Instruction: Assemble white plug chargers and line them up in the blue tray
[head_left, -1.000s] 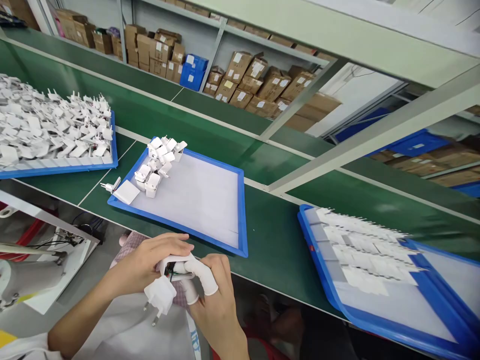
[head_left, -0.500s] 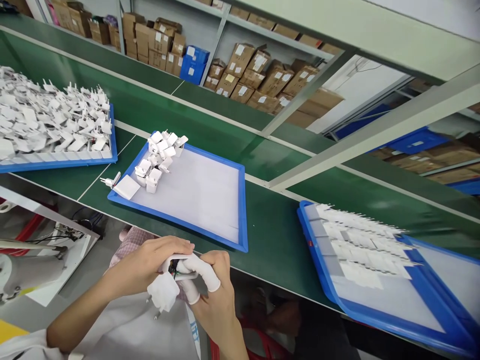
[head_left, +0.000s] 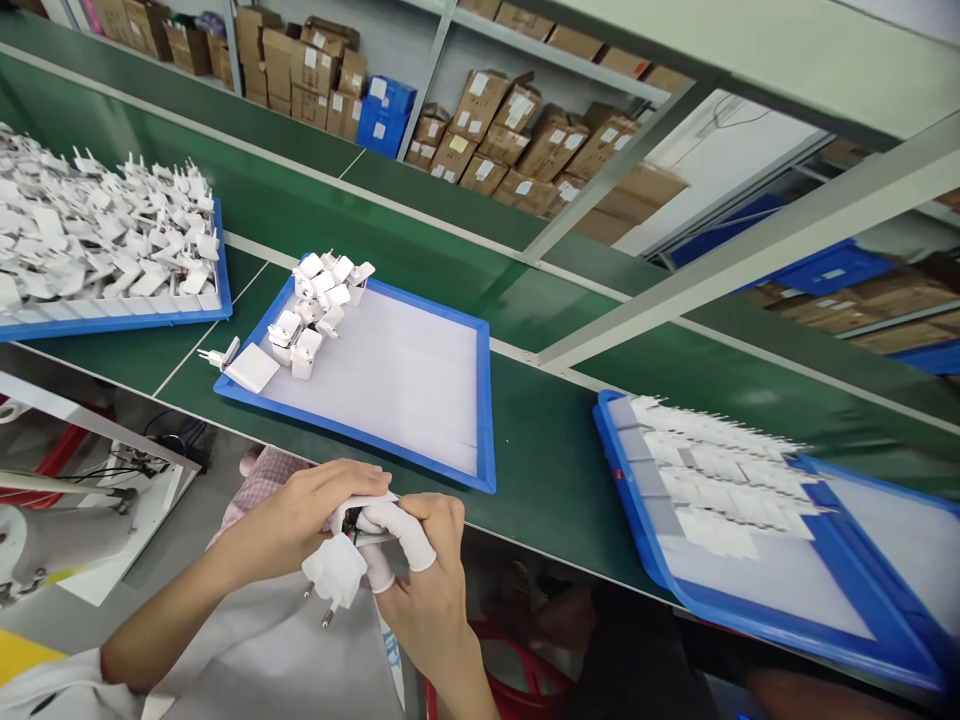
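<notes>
Close in front of my body, both hands are closed on one white plug adapter [head_left: 335, 572] whose housing is opened up, with its two pins pointing down. My left hand [head_left: 319, 515] curls over the top and left of the housing. From the right, my right hand [head_left: 424, 580] pinches it with thumb and index finger, both in white finger cots; the cots partly hide a dark inside part. Beyond my hands stands a blue tray [head_left: 360, 440] with a white lining. At its left end lie several white plug adapters [head_left: 306, 350] and a loose flat white cover [head_left: 253, 369].
A blue tray [head_left: 150, 323] heaped with white plug parts stands at the left. At the right, another blue tray [head_left: 757, 640] holds rows of white adapters, pins up, beside a further tray. A slanting metal post [head_left: 720, 250] crosses the green workbench [head_left: 547, 450].
The adapter's plug end has shifted slightly right in my hands. Both hands keep their hold, and the view has tipped a little.
</notes>
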